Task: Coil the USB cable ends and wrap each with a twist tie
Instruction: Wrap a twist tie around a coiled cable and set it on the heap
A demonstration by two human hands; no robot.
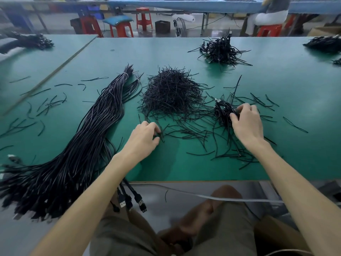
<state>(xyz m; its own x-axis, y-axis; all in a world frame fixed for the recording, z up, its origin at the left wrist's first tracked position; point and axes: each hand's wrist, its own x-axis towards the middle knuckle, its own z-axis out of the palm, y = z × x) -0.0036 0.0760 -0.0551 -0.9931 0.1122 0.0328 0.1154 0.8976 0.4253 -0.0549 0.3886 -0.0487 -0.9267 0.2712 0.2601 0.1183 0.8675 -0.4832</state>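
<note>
On the green counter (276,80), left grip (145,134) pinches a twist tie (162,136); right grip (247,122) clutches a coiled cable (222,111); red stools (121,29) behind.

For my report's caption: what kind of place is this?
Probably a cable-packing workshop: a long green worktable, a thick bundle of USB cables, a heap of twist ties, and red stools behind.

Along the near edge the green table (171,167) lies bare — room to pass. The cable bundle (88,137) walls off my left; the twist-tie heap (171,93) blocks straight ahead, loose ties (193,133) scattered before it.
</note>
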